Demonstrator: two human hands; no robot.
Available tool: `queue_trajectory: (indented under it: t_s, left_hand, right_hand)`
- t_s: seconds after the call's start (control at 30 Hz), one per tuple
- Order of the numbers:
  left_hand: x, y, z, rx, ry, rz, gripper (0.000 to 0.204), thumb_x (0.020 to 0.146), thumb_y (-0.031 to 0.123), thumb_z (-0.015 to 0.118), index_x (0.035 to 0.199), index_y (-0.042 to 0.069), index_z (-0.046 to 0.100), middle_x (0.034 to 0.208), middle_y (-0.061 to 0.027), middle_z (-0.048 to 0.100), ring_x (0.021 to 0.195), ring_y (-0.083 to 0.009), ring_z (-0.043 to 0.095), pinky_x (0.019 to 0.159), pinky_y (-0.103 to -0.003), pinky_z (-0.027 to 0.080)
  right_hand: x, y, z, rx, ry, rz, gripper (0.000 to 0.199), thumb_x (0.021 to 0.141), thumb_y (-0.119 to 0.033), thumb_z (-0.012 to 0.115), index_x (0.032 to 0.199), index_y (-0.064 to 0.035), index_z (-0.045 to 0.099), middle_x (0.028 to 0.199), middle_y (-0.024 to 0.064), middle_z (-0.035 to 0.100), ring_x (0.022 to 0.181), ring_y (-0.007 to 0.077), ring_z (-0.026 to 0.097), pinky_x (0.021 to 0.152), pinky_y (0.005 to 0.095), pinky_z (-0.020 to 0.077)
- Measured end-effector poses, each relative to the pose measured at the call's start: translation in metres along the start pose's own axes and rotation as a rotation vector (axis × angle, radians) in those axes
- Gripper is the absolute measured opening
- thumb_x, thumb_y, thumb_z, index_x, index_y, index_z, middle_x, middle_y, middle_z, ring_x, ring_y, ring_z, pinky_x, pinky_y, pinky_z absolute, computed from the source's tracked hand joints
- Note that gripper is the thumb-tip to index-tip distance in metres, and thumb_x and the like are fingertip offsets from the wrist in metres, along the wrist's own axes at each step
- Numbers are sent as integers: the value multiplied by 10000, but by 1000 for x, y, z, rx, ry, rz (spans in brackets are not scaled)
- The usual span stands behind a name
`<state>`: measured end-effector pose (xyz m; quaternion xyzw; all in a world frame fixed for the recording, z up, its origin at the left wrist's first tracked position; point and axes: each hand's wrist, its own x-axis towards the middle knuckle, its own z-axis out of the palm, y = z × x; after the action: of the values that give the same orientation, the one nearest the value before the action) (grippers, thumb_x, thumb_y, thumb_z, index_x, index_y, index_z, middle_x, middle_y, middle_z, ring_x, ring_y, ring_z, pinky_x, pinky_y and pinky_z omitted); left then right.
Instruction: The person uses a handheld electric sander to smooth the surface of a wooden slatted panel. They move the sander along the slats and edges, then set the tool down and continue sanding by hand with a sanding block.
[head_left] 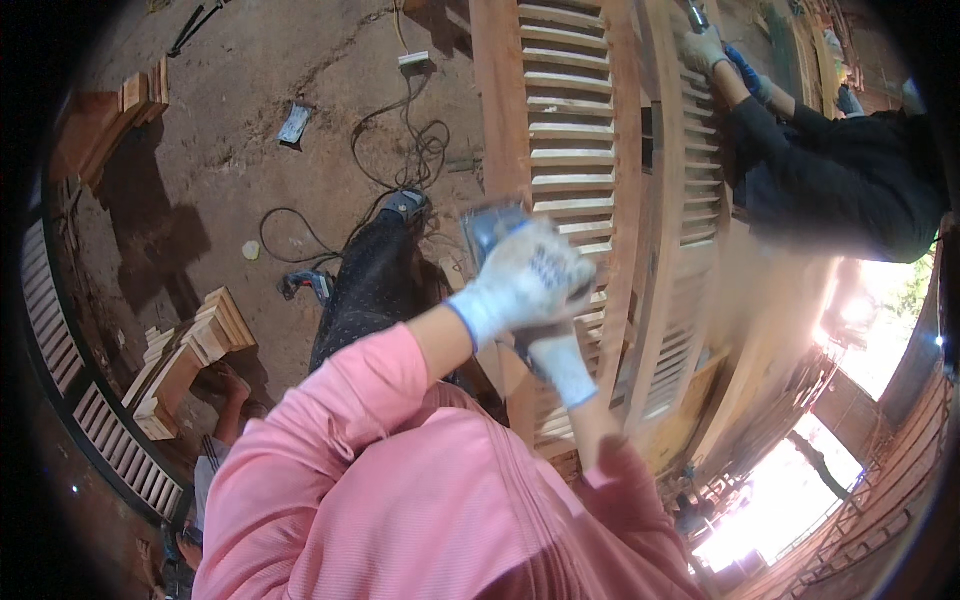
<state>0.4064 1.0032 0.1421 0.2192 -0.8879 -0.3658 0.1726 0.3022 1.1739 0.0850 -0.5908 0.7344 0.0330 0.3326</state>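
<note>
A louvered wooden shutter panel [570,130], with pale slats between brown side rails, stretches away in front of me. Over its left rail is a blue-grey power tool [488,232], blurred, that looks like a sander. My left hand [535,270], in a white knitted glove with blue markings, is closed at the tool's near end. Just below it and partly behind it lies my right hand [560,362], also gloved. Its fingers are hidden, so its grip does not show.
On the right, a person in dark clothing [830,175] works with gloved hands [705,52] at another louvered panel [700,150]. Dark cable [410,150] loops over the floor by a blue hand tool [308,287]. Stacked wood pieces [190,360] stand left.
</note>
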Motion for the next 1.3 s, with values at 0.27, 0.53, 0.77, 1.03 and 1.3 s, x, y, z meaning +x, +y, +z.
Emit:
queue_trajectory:
  t_s: [0.27, 0.53, 0.77, 1.03, 1.3]
  left_hand:
    - [34, -39, -19, 6, 183, 22, 244, 906, 384, 682, 806, 162, 690, 762, -70, 698, 784, -267, 698, 852, -411, 520]
    - [26, -30, -23, -19, 22, 34, 245, 866, 415, 718, 824, 174, 710, 746, -66, 698, 746, -259, 708, 807, -410, 547]
    - [87, -73, -70, 322, -87, -60, 379, 970, 517, 618, 1039, 182, 784, 937, -66, 778, 940, -254, 740, 931, -408, 542]
    - [30, -5, -2, 167, -39, 101, 302, 931, 440, 666, 840, 168, 760, 788, -79, 742, 807, -289, 730, 834, -428, 560]
    - [-114, 126, 159, -234, -250, 312, 230, 816, 424, 702, 790, 198, 663, 779, -53, 669, 815, -267, 678, 777, -418, 521]
  right_hand:
    - [80, -33, -65, 87, -463, 331, 514, 979, -351, 594, 1456, -161, 572, 1441, 129, 610, 1349, 267, 537, 1133, 456, 433]
    - [35, -21, -37, -50, -143, 115, 656, 994, -385, 611, 1570, -142, 411, 1526, 174, 490, 1361, 295, 494, 1192, 465, 368]
    - [136, -78, -116, 564, -63, 429, 299, 942, -336, 700, 901, -43, 659, 687, 106, 624, 551, 201, 602, 488, 373, 476]
    - [30, -24, -11, 815, 263, 270, 256, 939, -286, 677, 990, -38, 711, 649, 83, 681, 518, 207, 645, 486, 357, 530]
    - [-186, 39, 143, 514, 32, 467, 437, 1017, -325, 594, 1374, -73, 583, 1186, 143, 653, 1058, 273, 624, 884, 392, 513]
